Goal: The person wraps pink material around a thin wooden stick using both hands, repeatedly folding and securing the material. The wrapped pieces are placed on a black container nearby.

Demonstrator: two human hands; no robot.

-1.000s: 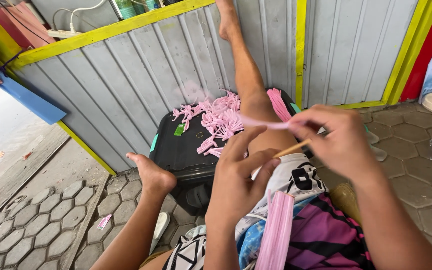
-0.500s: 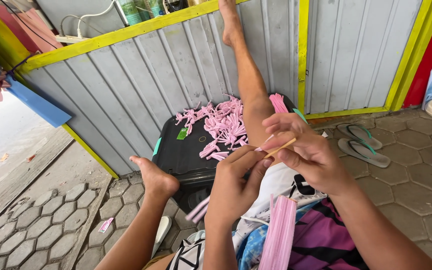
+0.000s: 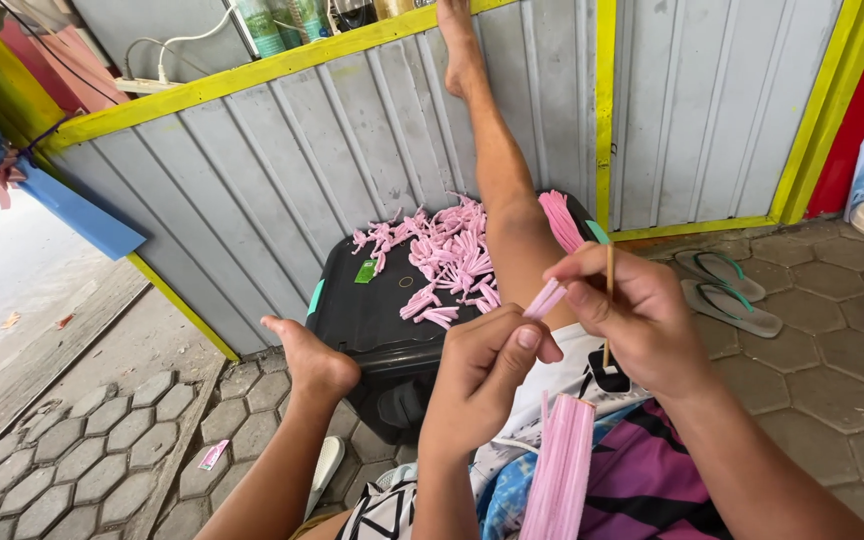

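My right hand (image 3: pixel 637 315) grips a thin wooden stick (image 3: pixel 609 290) held upright, and its fingertips also pinch a narrow pink strip (image 3: pixel 545 298). My left hand (image 3: pixel 482 375) is just below and left, fingers curled, its thumb against the lower end of the same strip. A stack of long pink strips (image 3: pixel 559 480) lies on my lap. Beyond my hands, a heap of curled pink pieces (image 3: pixel 447 258) sits on a black bin lid (image 3: pixel 367 310). My right leg stretches over the lid to the wall; my left foot (image 3: pixel 307 355) rests at the lid's corner.
A grey corrugated metal wall (image 3: pixel 282 170) with yellow trim stands straight ahead. A bundle of straight pink strips (image 3: pixel 559 220) lies on the lid's right side. A pair of flip-flops (image 3: pixel 727 290) lies on the hexagonal paving at right. A blue board (image 3: pixel 77 210) leans at left.
Both hands have drawn closer together and a little lower. The stick went from slanted to upright in my right hand, and the pink strip is now shorter between my fingers.
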